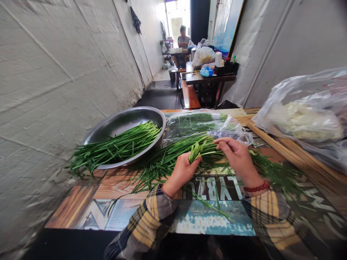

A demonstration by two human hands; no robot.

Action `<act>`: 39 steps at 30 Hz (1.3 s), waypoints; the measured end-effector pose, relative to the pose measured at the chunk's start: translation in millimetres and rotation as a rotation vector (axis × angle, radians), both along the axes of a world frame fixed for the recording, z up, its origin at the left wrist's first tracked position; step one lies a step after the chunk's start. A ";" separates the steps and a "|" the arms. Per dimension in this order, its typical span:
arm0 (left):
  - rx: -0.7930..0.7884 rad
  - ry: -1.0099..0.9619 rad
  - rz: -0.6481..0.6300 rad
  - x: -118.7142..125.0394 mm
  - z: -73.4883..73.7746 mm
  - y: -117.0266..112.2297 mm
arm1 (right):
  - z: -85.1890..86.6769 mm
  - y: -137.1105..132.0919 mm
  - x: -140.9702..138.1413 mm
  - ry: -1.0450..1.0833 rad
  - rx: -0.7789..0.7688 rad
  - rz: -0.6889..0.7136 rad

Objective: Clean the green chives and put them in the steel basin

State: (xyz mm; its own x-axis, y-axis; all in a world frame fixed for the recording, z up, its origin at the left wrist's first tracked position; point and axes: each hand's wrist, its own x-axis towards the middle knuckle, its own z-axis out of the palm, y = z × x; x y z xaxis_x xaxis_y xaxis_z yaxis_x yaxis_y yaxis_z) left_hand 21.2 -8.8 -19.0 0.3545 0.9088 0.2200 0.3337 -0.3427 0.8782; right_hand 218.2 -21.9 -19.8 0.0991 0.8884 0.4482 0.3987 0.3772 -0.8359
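Tuck plaid sleeves (148, 219) below the grip; level stalk bunch (195, 151) held in left hand (181, 173); alongside, pick lightly with right hand (238, 160), pinched narrow, possibly empty.

The left hand (181, 174) hides most of the bunch of green stalks (197, 151) it grips, and whether the right hand (238, 159) pinches anything at its fingertips is too small to tell — both plaid sleeves (150, 218) run off the bottom edge. At the right edge a clear plastic bag (273, 95) is cut off, its film blurring the pale contents (300, 117); greens (119, 146) cover the lower-left rim of the steel basin (116, 122). Far back, a person (183, 39) is too small to make out — their hands especially.
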 end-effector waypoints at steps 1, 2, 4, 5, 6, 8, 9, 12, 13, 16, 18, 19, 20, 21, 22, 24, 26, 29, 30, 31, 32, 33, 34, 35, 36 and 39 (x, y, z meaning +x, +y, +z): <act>0.020 0.006 0.009 0.8 -0.9 -0.4 | 1.3 -0.9 -1.6 -0.100 0.017 0.039; 0.040 0.009 0.019 1.4 -1.7 -0.7 | 1.9 -1.3 -3.4 -0.199 0.037 0.068; 0.072 0.003 0.029 2.3 -2.5 -1.3 | 1.1 -0.9 -6.6 -0.344 0.067 0.095; 0.079 -0.004 0.029 2.4 -2.5 -1.4 | 0.3 -0.5 -8.1 -0.370 0.073 0.096; 0.078 -0.010 0.026 2.4 -2.3 -1.3 | -0.5 -0.2 -9.6 -0.362 0.076 0.094; 0.054 -0.019 0.012 1.9 -1.8 -0.9 | -1.6 -0.6 -13.4 -0.268 0.086 0.094; 0.034 -0.021 0.001 1.6 -1.5 -0.7 | -1.9 -1.3 -16.1 -0.203 0.093 0.089; -0.041 -0.041 -0.038 0.7 -1.5 -0.5 | -4.7 -3.1 -25.9 0.002 0.050 0.056; -0.070 -0.051 -0.052 0.5 -1.8 -0.6 | -6.6 -2.9 -28.7 0.085 0.011 0.041; -0.142 -0.073 -0.076 0.1 -3.4 -1.3 | -13.4 0.8 -30.2 0.385 -0.098 -0.026; -0.163 -0.075 -0.082 -0.1 -4.6 -1.4 | -15.1 3.9 -24.9 0.530 -0.102 -0.083; -0.166 -0.076 -0.083 -0.1 -5.1 -1.4 | -14.2 4.7 -21.3 0.548 -0.086 -0.105; -0.167 -0.079 -0.084 -0.1 -5.4 -1.3 | -12.2 4.7 -17.7 0.520 -0.064 -0.112; -0.168 -0.084 -0.084 0.0 -5.5 -1.1 | -9.2 4.0 -14.6 0.453 -0.038 -0.109; -0.169 -0.089 -0.083 0.2 -5.6 -1.0 | -5.5 2.8 -12.4 0.355 -0.010 -0.099; -0.173 -0.095 -0.080 0.5 -5.3 -0.7 | 1.9 -0.4 -10.5 0.118 0.049 -0.058; -0.177 -0.080 -0.091 0.7 -5.0 -0.3 | 6.8 -2.6 -11.0 -0.074 0.105 -0.022; -0.185 -0.063 -0.111 -0.2 -4.6 0.7 | 7.6 -2.7 -11.7 -0.194 0.159 -0.030; -0.192 -0.074 -0.107 -0.7 -4.3 1.0 | 7.0 -2.4 -11.7 -0.210 0.167 -0.046; -0.206 -0.094 -0.098 -1.3 -4.0 1.3 | 6.5 -2.2 -11.8 -0.224 0.170 -0.062; -0.227 -0.121 -0.088 -1.8 -3.5 1.4 | 6.1 -2.3 -12.1 -0.235 0.172 -0.076; -0.257 -0.152 -0.082 -2.1 -3.0 1.3 | 5.9 -2.7 -12.8 -0.239 0.172 -0.087; -0.294 -0.183 -0.082 -2.3 -2.5 1.1 | 5.7 -3.2 -14.0 -0.232 0.169 -0.095; -0.332 -0.211 -0.085 -2.2 -2.1 0.8 | 5.2 -3.6 -15.5 -0.211 0.158 -0.100; -0.364 -0.233 -0.086 -2.0 -1.8 0.4 | 4.4 -3.9 -17.3 -0.173 0.133 -0.099; -0.388 -0.257 -0.065 -1.1 -2.2 0.0 | -2.0 -1.5 -20.7 0.048 0.005 -0.065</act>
State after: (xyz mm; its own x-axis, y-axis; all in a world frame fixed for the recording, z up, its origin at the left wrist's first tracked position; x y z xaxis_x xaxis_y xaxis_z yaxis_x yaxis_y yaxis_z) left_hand 20.1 -8.7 -21.1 0.3919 0.9190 -0.0436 0.0774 0.0142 0.9969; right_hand 197.5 -23.4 -21.8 0.1784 0.8772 0.4458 0.3821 0.3558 -0.8529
